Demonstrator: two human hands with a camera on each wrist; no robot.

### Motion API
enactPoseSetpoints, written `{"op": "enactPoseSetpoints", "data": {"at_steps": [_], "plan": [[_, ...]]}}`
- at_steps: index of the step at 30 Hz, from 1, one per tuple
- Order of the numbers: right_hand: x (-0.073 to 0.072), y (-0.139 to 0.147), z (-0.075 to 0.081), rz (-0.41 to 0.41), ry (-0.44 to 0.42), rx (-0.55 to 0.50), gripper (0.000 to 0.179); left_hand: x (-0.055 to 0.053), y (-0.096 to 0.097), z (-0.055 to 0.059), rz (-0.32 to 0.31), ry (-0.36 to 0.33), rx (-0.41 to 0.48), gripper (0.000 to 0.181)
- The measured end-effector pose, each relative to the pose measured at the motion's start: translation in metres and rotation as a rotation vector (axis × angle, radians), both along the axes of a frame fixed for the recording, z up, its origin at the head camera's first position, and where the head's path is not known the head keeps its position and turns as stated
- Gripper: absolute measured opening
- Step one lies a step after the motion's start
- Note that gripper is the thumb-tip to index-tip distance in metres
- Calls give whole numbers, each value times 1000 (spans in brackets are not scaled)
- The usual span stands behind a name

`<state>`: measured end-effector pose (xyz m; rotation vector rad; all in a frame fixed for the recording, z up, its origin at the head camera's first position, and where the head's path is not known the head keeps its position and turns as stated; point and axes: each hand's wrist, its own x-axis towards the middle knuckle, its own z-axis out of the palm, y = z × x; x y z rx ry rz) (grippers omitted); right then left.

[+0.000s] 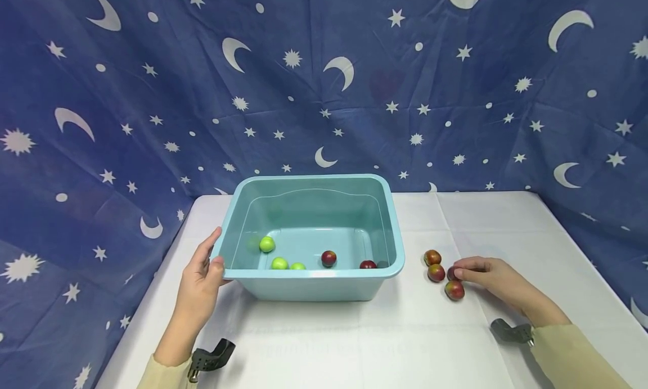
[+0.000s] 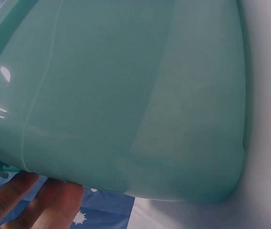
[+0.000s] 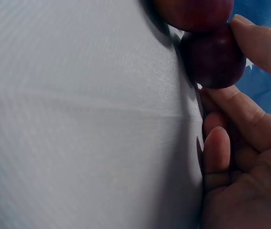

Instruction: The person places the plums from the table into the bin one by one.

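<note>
At the left rim of the teal basin [image 1: 309, 289], the left hand [image 1: 199, 288] grips, presumably to steady it; right of it on the worktop [image 1: 324, 335], the right hand [image 1: 498, 277] pinches a dark red fruit [image 3: 215, 58], likely by fingertips because neighbouring fruits [image 1: 454, 290] crowd it.

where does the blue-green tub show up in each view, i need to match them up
Head: the blue-green tub is at the centre, its left side held by the left hand.
Left wrist: its wall fills most of the picture, up to the top edge.
Right wrist: not in it.
Shared landmark: the white tablecloth, under the tub in head, along the right edge in left wrist, across the left in right wrist.
</note>
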<state>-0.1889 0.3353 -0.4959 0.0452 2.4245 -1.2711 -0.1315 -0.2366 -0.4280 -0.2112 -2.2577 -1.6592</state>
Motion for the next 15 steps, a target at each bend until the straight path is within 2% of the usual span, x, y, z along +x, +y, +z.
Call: {"op": "enactPoseSetpoints", "data": {"at_steps": [15], "plan": [[-2,6,-2,-10,0,-40,63,0,-1,1,-7,-9,12,50]]}}
